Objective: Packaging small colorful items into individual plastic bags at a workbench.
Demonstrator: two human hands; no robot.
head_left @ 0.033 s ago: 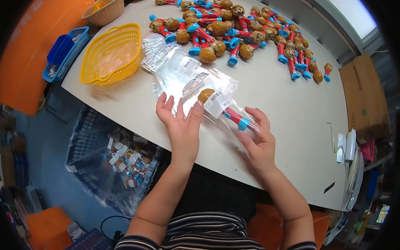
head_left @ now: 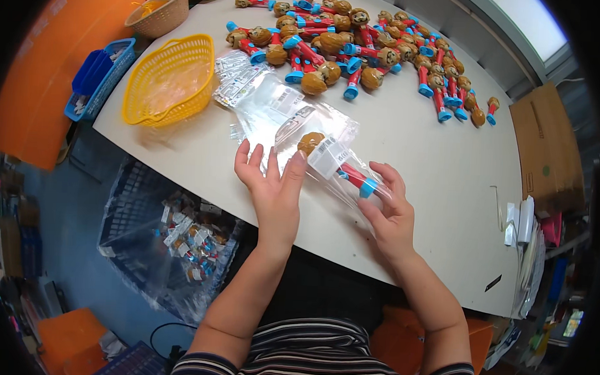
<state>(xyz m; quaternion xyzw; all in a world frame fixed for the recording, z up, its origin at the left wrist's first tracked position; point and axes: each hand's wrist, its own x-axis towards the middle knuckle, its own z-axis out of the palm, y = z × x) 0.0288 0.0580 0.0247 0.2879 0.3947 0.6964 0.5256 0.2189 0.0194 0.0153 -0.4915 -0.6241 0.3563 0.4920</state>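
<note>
A toy figure (head_left: 351, 174) with a round brown head, red body and blue base lies in a clear plastic bag bearing a white label (head_left: 328, 157). My right hand (head_left: 393, 214) holds the bag around its blue-base end, thumb on the near side and fingers on the far side. Beside the brown head, my left hand (head_left: 271, 186) has its fingers spread, its thumb tip at the bag's edge; whether it presses on the plastic I cannot tell. Just beyond lie flat clear bags (head_left: 263, 103) in an overlapping stack.
Many loose toy figures (head_left: 331, 43) cover the table's far side. A yellow basket (head_left: 135, 92) stands at the left, near a blue basket (head_left: 122, 62). Below the table's left edge, a lined blue crate (head_left: 130, 211) holds bagged toys. A cardboard box (head_left: 551, 147) is at the right.
Both hands keep nearly the same place and grip. The bagged toy has shifted very slightly to the right, along with the whole view.
</note>
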